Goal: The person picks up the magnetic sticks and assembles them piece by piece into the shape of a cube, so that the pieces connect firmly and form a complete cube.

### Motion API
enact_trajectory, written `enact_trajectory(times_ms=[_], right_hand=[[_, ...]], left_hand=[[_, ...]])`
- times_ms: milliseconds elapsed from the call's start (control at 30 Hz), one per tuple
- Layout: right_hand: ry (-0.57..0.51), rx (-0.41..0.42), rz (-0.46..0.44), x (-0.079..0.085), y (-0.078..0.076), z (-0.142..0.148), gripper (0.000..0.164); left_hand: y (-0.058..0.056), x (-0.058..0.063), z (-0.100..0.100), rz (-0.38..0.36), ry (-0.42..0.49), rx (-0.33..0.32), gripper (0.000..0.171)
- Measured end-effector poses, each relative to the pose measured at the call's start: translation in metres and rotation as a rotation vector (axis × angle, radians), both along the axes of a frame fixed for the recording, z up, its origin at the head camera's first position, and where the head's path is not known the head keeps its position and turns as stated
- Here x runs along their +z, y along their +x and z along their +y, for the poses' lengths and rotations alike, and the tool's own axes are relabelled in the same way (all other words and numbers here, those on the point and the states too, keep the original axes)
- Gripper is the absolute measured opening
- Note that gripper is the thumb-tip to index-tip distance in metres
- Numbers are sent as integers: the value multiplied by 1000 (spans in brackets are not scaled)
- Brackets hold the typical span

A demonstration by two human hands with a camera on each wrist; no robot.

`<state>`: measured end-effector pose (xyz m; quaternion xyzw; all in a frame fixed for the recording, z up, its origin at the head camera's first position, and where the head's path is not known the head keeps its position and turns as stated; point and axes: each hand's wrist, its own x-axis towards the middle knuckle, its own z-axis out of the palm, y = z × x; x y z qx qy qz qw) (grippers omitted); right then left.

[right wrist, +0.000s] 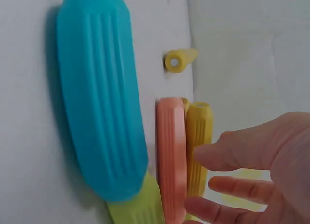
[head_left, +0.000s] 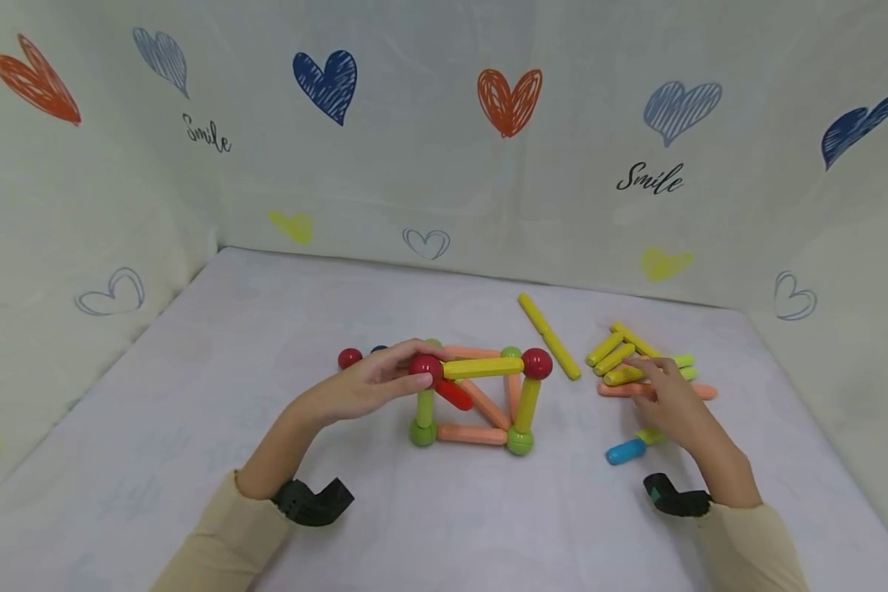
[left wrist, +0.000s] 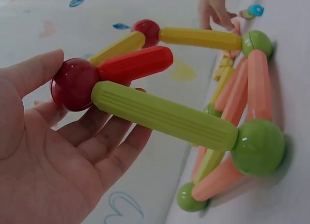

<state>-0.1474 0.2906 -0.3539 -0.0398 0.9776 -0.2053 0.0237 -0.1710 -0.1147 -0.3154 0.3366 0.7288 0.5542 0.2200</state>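
Blue rod [head_left: 625, 451] nearest, between seven and eight o'clock from the right hand [head_left: 669, 403], whose fingers are spread. Well apart at nine o'clock, the left hand [head_left: 370, 382] pinches a red ball [head_left: 427, 367]. Slightly farther, a yellow rod [head_left: 622, 376] meets the nearer, right fingers from nine o'clock, long axis nine-to-three; contact cannot be told.

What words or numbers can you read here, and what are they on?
"Smile": black writing on the cloth wall, toward the left.
"Smile": the same word again on the cloth wall, toward the right.
Faint marks on the table: too blurred to read.
Sticks and balls: no letters or numbers that I can see.
Black wrist gadgets: nothing readable.
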Motion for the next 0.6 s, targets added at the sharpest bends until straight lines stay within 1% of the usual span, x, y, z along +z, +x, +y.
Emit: enact_trajectory(times_ms=[133, 233, 333, 433, 533, 600], right_hand=[[38, -37, 15, -8, -10, -6, 38], [39, -53, 73, -12, -12, -8, 27], [7, -65, 119, -14, -10, -7, 23], [-54, -82, 110, -11, -7, -6, 32], [-124, -117, 72, -6, -6, -5, 44], [-167, -139, 59, -3, -6, -5, 47]], left_hand=[[-1, -1, -1, -23, 8, -5, 36], [-1, -1, 0, -38, 17, -11, 36], [-1, -2, 0, -53, 19, -9, 36], [-1, -3, -1, -61, 16, -4, 37], [-1, -4, -2, -70, 16, -5, 38], [-2, -4, -3, -78, 19, -6, 38]])
